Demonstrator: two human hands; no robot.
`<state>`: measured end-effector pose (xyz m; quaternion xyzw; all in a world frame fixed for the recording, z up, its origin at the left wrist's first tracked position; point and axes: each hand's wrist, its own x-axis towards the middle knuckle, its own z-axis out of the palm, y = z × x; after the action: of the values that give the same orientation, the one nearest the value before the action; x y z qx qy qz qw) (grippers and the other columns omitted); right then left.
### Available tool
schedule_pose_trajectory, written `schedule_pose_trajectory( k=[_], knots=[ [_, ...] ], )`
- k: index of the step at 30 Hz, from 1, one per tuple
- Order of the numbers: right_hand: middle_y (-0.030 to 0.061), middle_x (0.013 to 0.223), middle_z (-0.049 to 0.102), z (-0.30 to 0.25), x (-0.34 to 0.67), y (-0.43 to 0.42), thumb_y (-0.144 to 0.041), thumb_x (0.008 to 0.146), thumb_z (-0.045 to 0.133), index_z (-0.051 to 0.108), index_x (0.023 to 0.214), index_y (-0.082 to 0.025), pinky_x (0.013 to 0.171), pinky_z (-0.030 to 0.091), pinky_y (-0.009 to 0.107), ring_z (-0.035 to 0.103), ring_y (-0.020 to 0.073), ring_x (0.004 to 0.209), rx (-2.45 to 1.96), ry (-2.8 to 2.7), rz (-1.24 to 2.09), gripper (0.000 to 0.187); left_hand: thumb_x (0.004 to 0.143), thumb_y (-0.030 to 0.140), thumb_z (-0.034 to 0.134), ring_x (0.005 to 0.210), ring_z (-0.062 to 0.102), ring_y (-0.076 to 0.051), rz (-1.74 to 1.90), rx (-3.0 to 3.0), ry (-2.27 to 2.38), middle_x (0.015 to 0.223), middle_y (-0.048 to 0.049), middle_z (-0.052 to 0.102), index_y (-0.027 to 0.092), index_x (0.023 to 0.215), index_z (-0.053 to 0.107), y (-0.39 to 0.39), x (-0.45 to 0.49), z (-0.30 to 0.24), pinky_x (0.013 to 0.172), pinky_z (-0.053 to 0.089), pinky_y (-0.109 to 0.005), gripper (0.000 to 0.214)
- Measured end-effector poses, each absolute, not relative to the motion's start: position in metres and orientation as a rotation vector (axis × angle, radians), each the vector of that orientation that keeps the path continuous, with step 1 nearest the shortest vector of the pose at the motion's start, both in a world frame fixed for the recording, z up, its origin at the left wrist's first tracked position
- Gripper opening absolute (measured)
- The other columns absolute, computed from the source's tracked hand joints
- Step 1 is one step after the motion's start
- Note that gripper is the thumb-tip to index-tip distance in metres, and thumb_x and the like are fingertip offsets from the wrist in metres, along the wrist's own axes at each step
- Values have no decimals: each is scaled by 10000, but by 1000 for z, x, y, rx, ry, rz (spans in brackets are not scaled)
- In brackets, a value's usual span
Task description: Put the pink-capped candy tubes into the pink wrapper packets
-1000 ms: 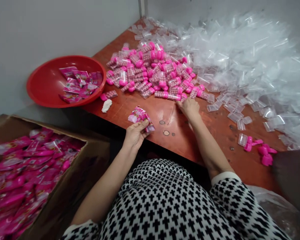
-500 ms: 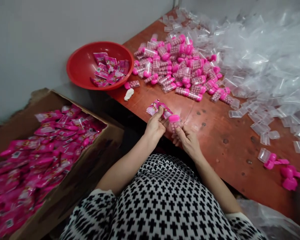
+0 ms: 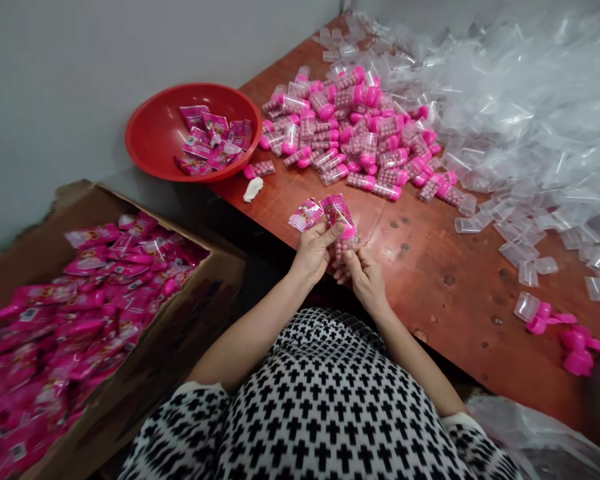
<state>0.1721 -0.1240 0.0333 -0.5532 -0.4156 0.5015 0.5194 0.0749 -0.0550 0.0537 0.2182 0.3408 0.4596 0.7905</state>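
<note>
Pink-capped clear tube [image 3: 344, 248], ball-filled, was pinched by the right hand [image 3: 368, 276]; glossy pink printed packet [image 3: 337, 206], just beyond, by the left hand [image 3: 314, 253].

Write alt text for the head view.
The left hand holds a shiny pink packet near a clear, pink-capped tube of balls in the right hand. On the reddish table lie similar tubes and clear plastic cups; a round red plastic bowl and brown cardboard box hold pink packets.

Cannot read any lettering: only blurred print on pink sachets [image 3: 336, 207] at centre and upper left, and unreadable code-like squares [image 3: 29, 315] on bulging packets [image 3: 87, 325] at lower left.
</note>
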Motion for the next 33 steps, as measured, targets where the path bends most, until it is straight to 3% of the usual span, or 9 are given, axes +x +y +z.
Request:
schedule_pose_trajectory(
  k=[4,10,15,21,26,33],
  knots=[
    [-47,603,578,31,175,-123,-504,866,514,549,900,-209,427,486,191,548,81,448,-1383,-1061,1120,299,572,335,826,466,528,-74,944,518,758,548,8,582,101,690,616,-54,75,52,450,413,-187,336],
    [-40,645,607,27,180,-121,-532,853,514,533,899,-201,407,474,185,546,77,436,-1198,-930,1382,334,575,335,818,431,524,-87,863,616,790,527,-13,590,100,587,603,-50,71,52,441,433,-223,319],
    [-46,616,584,30,179,-122,-512,850,533,565,910,-213,431,479,185,541,75,446,-1367,-1040,1155,307,555,314,825,447,551,-100,933,656,817,548,-27,623,104,590,612,-48,72,54,448,440,-225,301],
    [-46,607,592,30,178,-119,-569,808,549,536,870,-203,365,444,183,530,80,409,-1202,-900,1399,372,572,335,816,418,535,-102,839,698,806,540,-40,619,95,613,637,-49,70,54,422,432,-228,302],
    [-31,663,607,30,178,-123,-511,846,537,574,937,-208,462,495,191,560,77,479,-1404,-999,1061,319,588,309,807,482,563,-92,887,707,807,579,-41,637,89,633,664,-53,71,54,495,460,-217,266],
    [-46,566,586,33,176,-119,-551,813,554,543,816,-191,322,403,165,520,76,380,-1212,-838,1394,360,590,349,802,429,529,-97,865,718,816,543,-35,613,92,623,656,-51,72,55,429,430,-221,298]
  ],
)
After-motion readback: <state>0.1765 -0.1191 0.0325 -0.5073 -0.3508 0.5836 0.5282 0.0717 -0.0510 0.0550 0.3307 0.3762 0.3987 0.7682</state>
